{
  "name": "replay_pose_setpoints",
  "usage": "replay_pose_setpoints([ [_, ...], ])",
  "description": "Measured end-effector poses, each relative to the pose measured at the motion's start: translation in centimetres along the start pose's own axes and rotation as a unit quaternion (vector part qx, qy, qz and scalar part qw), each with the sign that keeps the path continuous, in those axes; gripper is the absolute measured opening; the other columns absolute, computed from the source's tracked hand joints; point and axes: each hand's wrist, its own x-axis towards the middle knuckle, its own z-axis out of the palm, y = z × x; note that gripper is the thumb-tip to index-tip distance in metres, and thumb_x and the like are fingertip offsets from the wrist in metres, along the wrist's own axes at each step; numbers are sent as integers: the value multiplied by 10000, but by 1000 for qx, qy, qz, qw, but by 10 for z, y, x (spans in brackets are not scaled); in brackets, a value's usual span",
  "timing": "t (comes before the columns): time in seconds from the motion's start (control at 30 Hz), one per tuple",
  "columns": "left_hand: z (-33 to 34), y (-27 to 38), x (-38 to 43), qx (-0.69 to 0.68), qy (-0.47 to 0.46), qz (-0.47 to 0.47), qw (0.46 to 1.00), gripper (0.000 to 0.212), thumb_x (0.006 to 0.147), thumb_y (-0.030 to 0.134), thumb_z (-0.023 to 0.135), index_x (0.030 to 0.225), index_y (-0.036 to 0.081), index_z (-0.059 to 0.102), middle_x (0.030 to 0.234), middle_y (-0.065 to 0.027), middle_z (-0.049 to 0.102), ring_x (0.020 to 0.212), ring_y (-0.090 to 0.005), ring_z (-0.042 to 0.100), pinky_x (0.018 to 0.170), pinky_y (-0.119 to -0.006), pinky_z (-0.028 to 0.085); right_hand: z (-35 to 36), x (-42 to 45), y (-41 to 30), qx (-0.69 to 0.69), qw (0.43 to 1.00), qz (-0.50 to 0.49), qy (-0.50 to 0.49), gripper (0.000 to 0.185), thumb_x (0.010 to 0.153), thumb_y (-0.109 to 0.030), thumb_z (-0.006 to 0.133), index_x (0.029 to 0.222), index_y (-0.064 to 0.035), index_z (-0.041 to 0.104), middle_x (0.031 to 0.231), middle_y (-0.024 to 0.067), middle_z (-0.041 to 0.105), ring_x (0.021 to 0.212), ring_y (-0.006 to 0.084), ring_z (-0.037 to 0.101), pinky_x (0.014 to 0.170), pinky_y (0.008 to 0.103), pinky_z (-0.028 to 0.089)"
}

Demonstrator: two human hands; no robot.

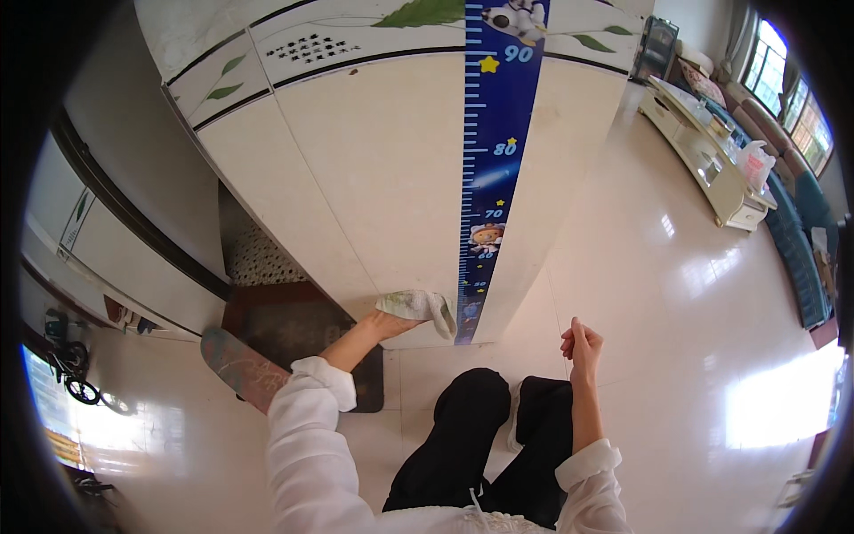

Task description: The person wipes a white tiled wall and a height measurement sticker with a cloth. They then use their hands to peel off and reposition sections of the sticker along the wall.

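My left hand (393, 325) presses a damp-looking, pale cloth (417, 306) with green patches against the low part of a cream tiled wall (360, 167). The cloth covers most of my fingers, and its loose end hangs beside a dark blue height chart (489, 180). That chart runs down the wall and carries numbers, stars and cartoon figures. My right hand (583, 340) is held over the floor to the right of the wall, fingers curled in and nothing seen in them.
A skateboard (243, 367) lies at the left, partly over a dark doormat (300, 320). Glossy tiles make up the floor (640, 280). Farther right stand a low cream table (707, 157) with a plastic bag (756, 163) and a sofa (797, 233). A small bicycle (80, 387) is at far left.
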Motion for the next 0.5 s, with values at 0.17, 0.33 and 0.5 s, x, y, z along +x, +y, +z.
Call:
replay_pose_setpoints([
  [0.17, -97, -46, -45, -64, -55, -251, 964, 558, 888, 411, 474, 1371, 144, 388, 1426, -78, 363, 1323, -264, 290, 1100, -438, 222, -1, 5, 7, -10, 1000, 5, -19, 430, 914, -323, 568, 588, -42, 579, 461, 16, 491, 389, 69, 429, 380, 202, 305],
  [0.33, -241, -25, 13, 345, 446, -64, 823, 306, 894, 222, 566, 1040, -45, 535, 939, -222, 563, 798, -444, 515, 713, -525, 400, -8, 1, -7, -66, 998, 10, -10, 436, 916, -324, 567, 591, -33, 578, 469, 12, 492, 404, 66, 437, 393, 199, 312],
  [0.5, -58, -44, -44, 317, 346, -210, 858, 200, 844, 179, 513, 939, 6, 546, 868, -184, 545, 782, -378, 526, 679, -478, 414, 14, 1, -2, -55, 998, -5, -38, 438, 924, -319, 557, 593, -32, 576, 463, 14, 482, 408, 70, 436, 396, 207, 308],
])
